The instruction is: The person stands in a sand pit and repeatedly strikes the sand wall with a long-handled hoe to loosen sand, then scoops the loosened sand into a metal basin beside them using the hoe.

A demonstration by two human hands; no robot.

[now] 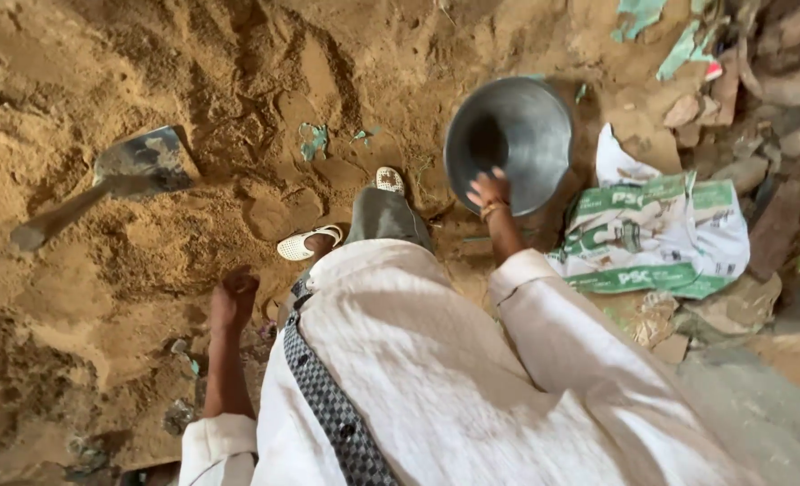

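From the head camera, looking straight down the front of a white long-sleeved shirt (436, 378) with a checked placket, the person stands on a bed of loose yellow-brown sand (148, 261). The right hand (490, 191) reaches forward and its grip is closed on the near rim of a round, dull grey metal pan (517, 135), fingers curled over the edge; the pan sits tilted on the sand ahead and to the right, its hollow facing up toward the camera. The left hand (234, 297) hangs low at the side, apart from everything, its grip drawn into a loose fist that holds nothing visible. A shovel (139, 166) with a dusty metal blade lies on the sand well to the left, its handle running down-left. Two white perforated sandals (308, 241) show below grey trouser legs, between the hands. Just right of the pan lies a crumpled green-and-white printed sack (661, 234), and beyond it a heap of broken stones and rubble (778, 81).
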